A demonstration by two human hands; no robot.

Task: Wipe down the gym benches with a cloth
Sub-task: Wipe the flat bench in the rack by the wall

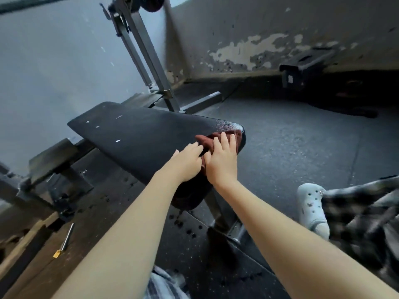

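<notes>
Cloth (pixel 218 137), maroon, lies on black bench pad (pixel 133 134). Right hand (pixel 222 161) presses it flat, fingers straight; left hand (pixel 187 161) touches its edge, fingers relaxed.

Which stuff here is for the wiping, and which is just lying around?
For the job: bench pad, reddish cloth, left hand and right hand pressing on it.
Just lying about: metal rod on the floor, rack frame behind the bench.

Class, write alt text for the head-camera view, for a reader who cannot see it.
A left hand and right hand, side by side, press a dark red cloth onto the end of a black padded gym bench. Dark flooring lies beneath.
</notes>
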